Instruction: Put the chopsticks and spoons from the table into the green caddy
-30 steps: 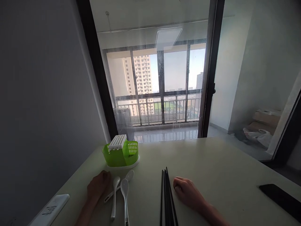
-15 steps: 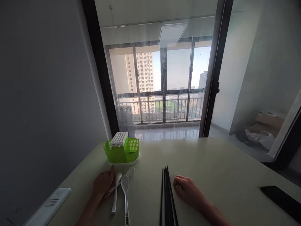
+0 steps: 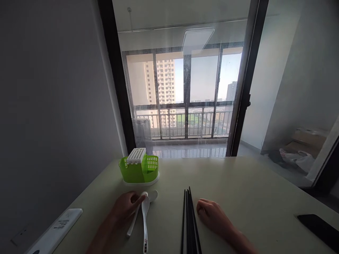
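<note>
Near the green caddy (image 3: 134, 173), the left hand (image 3: 125, 205) touches white spoons (image 3: 145, 205)

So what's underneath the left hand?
The fingers of the left hand cross over a white spoon; its handle shows on the near side. The crossed stretch is covered, as is whatever lies beneath the palm.

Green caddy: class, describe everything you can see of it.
The green caddy looks plastic, with rounded ends and a slotted white top. Right of that top, a lower open compartment shows a grid of openings in its wall. It stands upright on its white base, on the table, beyond the spoons. The left hand is nearest, but does not touch it.
</note>
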Tool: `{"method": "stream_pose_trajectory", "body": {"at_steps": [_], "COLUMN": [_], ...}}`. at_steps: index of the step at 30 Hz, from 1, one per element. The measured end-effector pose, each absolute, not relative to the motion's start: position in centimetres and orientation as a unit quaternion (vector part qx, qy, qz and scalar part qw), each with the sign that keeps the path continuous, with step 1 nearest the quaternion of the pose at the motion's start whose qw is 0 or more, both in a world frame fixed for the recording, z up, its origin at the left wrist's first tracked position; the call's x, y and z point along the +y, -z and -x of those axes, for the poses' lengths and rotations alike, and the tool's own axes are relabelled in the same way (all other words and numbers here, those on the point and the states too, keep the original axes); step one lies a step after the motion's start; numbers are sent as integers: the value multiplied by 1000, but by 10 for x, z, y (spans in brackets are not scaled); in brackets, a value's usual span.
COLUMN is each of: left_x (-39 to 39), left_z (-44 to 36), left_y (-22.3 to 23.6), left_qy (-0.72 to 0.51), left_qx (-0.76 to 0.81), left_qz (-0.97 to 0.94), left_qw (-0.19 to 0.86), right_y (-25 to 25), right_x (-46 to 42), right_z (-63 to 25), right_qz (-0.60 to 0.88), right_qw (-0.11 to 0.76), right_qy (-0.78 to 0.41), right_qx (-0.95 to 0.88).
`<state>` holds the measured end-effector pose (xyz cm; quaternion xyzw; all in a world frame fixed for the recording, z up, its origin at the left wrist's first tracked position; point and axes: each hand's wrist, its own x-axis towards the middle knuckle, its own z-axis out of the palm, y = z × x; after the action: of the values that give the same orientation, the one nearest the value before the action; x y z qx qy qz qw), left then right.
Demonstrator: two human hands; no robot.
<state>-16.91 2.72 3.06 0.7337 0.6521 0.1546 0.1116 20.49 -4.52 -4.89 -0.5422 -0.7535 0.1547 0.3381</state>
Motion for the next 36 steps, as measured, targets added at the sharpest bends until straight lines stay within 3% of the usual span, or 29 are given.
{"method": "stream_pose_trajectory", "body": {"at_steps": [13, 25, 36], "left_x": [30, 41, 39], "left_z": [172, 176, 169], "left_y": [-27, -13, -9], "left_qy": [-101, -128, -137], "left_qx": [587, 569, 557], "left_qz": [-790, -793, -810], "left_qw": [148, 175, 123], "right_y": [50, 50, 49], "right_x": [-45, -44, -45], "right_z": [-205, -205, -204], "right_qz": [546, 545, 544], "right_qw": [336, 338, 340], "right_qy": [-156, -156, -161], "right_qx": [-751, -751, -750]}}
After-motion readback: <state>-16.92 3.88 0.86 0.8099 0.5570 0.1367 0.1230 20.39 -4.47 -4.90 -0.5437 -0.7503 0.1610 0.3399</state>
